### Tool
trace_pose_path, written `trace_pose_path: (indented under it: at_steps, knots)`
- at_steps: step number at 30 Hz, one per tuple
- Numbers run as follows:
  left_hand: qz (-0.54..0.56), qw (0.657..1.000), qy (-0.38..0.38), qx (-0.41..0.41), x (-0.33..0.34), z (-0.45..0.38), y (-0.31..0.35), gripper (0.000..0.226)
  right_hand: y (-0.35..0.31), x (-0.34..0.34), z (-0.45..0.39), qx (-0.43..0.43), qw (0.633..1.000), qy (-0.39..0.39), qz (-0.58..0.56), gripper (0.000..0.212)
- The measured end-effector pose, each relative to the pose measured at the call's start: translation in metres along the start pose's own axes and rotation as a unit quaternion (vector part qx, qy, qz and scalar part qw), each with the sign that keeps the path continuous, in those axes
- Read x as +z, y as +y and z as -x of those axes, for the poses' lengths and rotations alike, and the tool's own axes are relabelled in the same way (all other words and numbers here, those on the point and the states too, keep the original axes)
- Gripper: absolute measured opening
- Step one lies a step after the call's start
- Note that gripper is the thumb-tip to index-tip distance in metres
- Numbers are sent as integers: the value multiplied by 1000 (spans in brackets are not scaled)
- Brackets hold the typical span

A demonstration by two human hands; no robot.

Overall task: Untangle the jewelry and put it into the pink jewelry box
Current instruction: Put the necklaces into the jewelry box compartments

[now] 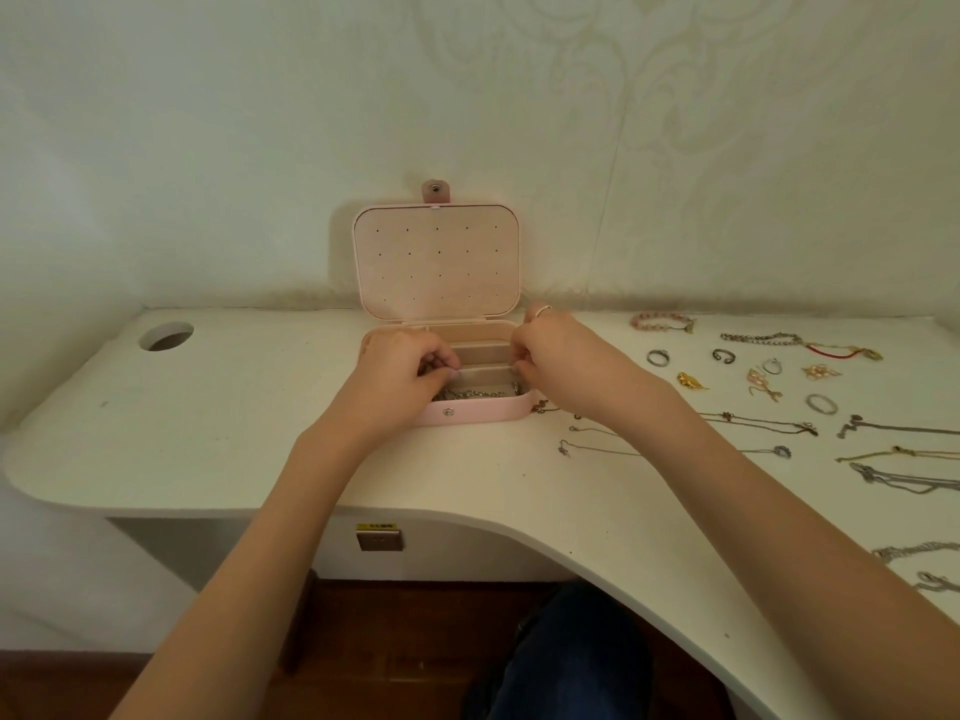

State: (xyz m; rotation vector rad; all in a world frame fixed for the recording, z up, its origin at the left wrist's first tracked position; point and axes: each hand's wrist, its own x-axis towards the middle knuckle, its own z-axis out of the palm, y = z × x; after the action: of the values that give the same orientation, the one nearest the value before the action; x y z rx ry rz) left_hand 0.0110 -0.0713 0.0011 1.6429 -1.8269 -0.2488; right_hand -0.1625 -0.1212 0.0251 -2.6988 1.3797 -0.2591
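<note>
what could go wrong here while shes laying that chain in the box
1. The silver chain lies bunched in the front compartment of the pink jewelry box; with the left hand and right hand both working it, it could knot again.
2. The right forearm crosses thin necklaces on the desk; pulling back might drag them into each other.
3. The upright lid could tip shut if the box is nudged.

Dim, greenish, soft light; wide-angle bowed edges

Both bare forearms reach forward and converge. The left hand is palm down with fingers curled under; the right hand likewise curls its fingers, a ring on one.
</note>
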Motion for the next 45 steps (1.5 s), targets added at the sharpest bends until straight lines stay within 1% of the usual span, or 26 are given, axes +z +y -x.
trace_pose_path:
  at_steps: [5, 8, 11, 16, 18, 20, 21, 22, 23, 24, 25, 26, 28, 29, 32, 35, 38, 42, 45]
  knots:
    - [2, 1000, 7, -2, 2, -2, -3, 7, 2, 5, -7, 44, 999, -6, -9, 17]
    - [-3, 1000, -4, 0, 4, -3, -5, 8, 0, 7, -4, 27, 999, 11, 23, 8]
    - [-12, 1000, -3, 1, 6, -4, -6, 8, -2, 9, 1, 4, 998, 37, 46, 16]
    - [-25, 1000, 2, 0, 6, -4, -4, 7, -4, 12, 2, 11, 997, 43, 64, 14]
    - [-9, 1000, 1, -10, 4, -2, -2, 7, -4, 9, 3, 18, 999, 48, 12, 12]
    - [13, 1000, 1, -20, 0, 0, -1, 6, 5, -2, 8, 33, 991, 43, -125, 10]
    - [26, 999, -3, -24, -3, 2, 0, 5, 11, -13, 13, 53, 975, 53, -210, 9]
    - [42, 999, -6, -30, -5, 3, 1, 6, 21, -24, 20, 74, 957, 80, -270, 8]
    - [63, 997, -3, -38, -7, 4, 1, 10, 33, -36, 28, 94, 945, 106, -295, 7]
    - [87, 995, 8, -46, -8, 5, 2, 15, 46, -46, 38, 109, 945, 114, -286, 5]
    - [103, 993, 28, -46, -8, 6, 4, 19, 59, -54, 49, 120, 953, 102, -259, 3]
    - [102, 993, 54, -37, -6, 6, 8, 21, 71, -58, 60, 130, 964, 75, -221, 2]
    - [71, 993, 97, 6, 1, 10, 23, 20, 94, -58, 80, 159, 976, 30, -145, 4]
    - [66, 992, 103, 35, 6, 12, 33, 20, 105, -56, 88, 183, 976, 32, -118, 4]
    - [79, 988, 76, 113, 29, 12, 59, 18, 132, -52, 111, 250, 963, 67, -80, 4]
    - [52, 987, 56, 143, 51, 7, 77, 17, 144, -45, 123, 262, 960, 44, -83, 5]
    - [61, 988, 37, 136, 66, 3, 86, 18, 149, -45, 127, 267, 960, 22, -84, 9]
    - [62, 989, 12, 131, 83, 1, 99, 19, 159, -58, 138, 305, 950, -14, -61, 18]
    - [66, 989, -17, 128, 96, -1, 110, 19, 157, -51, 139, 313, 947, -41, -60, 18]
